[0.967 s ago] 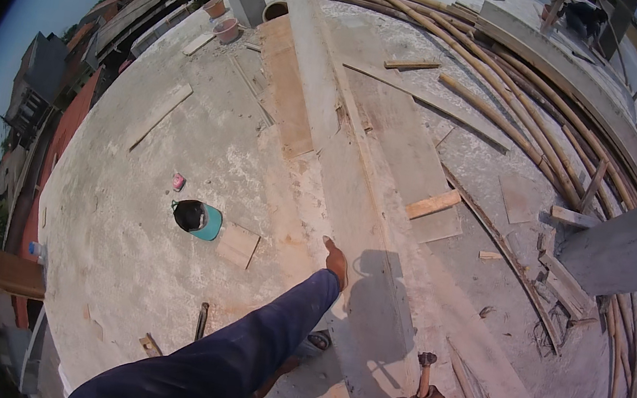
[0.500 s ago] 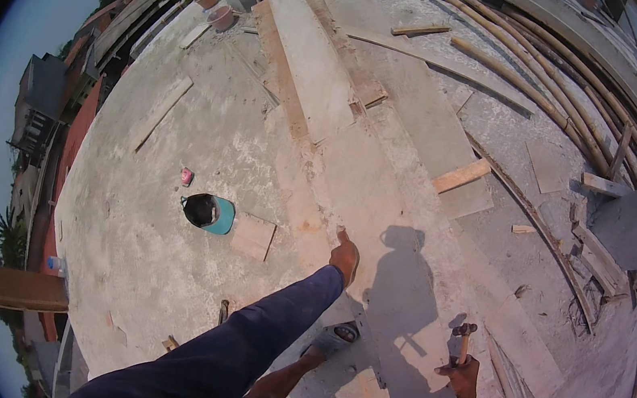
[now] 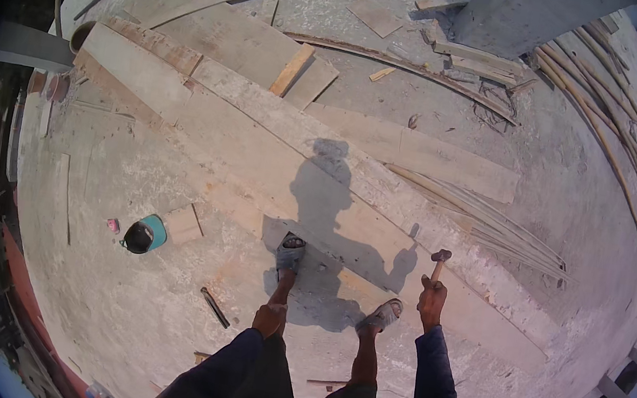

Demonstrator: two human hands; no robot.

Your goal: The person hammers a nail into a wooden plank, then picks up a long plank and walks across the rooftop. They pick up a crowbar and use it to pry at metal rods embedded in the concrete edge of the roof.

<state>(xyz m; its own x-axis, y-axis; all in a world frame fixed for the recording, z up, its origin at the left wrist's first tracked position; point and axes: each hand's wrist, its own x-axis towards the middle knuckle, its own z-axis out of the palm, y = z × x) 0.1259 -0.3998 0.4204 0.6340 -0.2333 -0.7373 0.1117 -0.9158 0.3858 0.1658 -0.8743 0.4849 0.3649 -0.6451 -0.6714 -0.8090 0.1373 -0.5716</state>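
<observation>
My right hand (image 3: 432,300) grips the wooden handle of a hammer (image 3: 440,257), its head raised upward above the long boards. My left hand (image 3: 267,319) hangs low in front of my left shin, its fingers apparently curled; anything inside them is hidden. Long flat boards (image 3: 261,146) run diagonally from the far left to the right, in front of my sandalled feet (image 3: 382,315). My shadow, hammer included, falls across them. On the floor left of my left hand lies a dark, narrow bar-like tool (image 3: 214,307).
A teal-brimmed cap (image 3: 155,233), a small pink object (image 3: 113,225) and a square wood piece (image 3: 183,225) lie at left. Beyond the boards are a short wood block (image 3: 292,70), thin strips (image 3: 487,219) and a concrete column (image 3: 515,19). Bamboo poles (image 3: 600,108) lie at the far right.
My view has swung to the right. My left hand has drawn back from the board to beside my left shin. The right hand still holds the hammer, now with the arm stretched farther forward.
</observation>
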